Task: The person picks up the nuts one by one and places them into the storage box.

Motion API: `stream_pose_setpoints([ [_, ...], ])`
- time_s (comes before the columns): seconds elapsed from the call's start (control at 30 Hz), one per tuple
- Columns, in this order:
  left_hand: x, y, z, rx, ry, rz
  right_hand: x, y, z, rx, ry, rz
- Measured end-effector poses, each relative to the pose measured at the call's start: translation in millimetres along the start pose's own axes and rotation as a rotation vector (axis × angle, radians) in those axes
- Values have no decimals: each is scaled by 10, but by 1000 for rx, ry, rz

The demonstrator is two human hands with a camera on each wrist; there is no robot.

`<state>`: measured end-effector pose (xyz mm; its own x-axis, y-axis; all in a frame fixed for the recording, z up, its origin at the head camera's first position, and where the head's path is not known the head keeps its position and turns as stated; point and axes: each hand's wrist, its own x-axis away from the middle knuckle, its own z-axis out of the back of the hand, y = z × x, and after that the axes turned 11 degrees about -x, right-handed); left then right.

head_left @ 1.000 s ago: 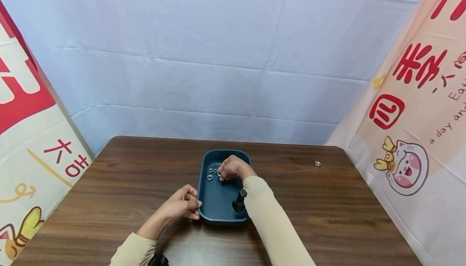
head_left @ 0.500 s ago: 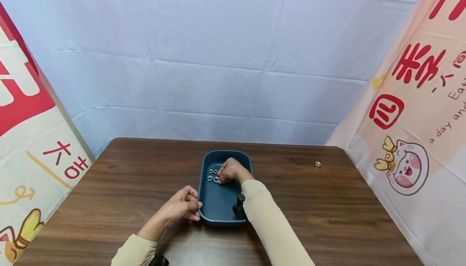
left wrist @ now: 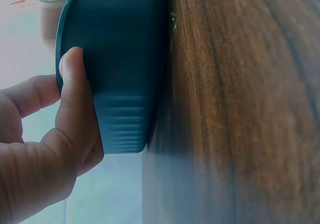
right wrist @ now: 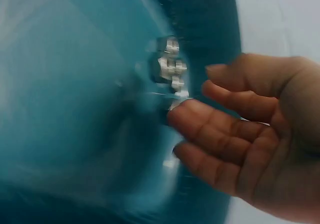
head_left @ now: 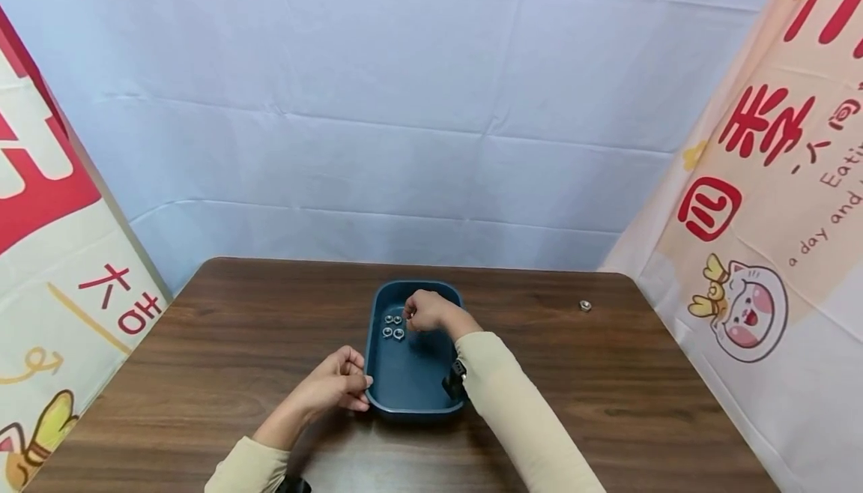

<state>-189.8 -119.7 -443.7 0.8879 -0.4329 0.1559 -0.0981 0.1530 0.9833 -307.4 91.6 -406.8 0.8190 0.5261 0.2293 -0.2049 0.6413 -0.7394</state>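
My left hand pinches the left rim of a dark blue tray. In the left wrist view the thumb lies on one side of the tray wall and a finger meets the rim from the other. Several silver hex nuts sit in two short rows inside the tray, toward its far left. My right hand hovers over the tray just right of them. In the right wrist view its thumb and fingers stand apart with nothing gripped, and one fingertip overlaps the blurred nuts.
A lone hex nut lies on the brown wooden table, far to the right of the tray. A pale cloth hangs behind the table, with printed cloths at both sides.
My right hand has drawn a nut leftward into line with the others, let it go, and shifted slightly right, away from them. The left hand keeps its place at the rim.
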Motion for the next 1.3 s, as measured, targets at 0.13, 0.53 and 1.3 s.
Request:
stream_pose_setpoints([
  [0.13, -3, 19, 11, -1, 1, 4, 90, -151, 76, 266, -37, 7],
  [0.53, 22, 14, 16, 8, -1, 10, 249, -231, 83, 351, -42, 17],
  [1.3, -7, -9, 21, 8, 0, 12, 802, -118, 374, 353, 38, -29],
])
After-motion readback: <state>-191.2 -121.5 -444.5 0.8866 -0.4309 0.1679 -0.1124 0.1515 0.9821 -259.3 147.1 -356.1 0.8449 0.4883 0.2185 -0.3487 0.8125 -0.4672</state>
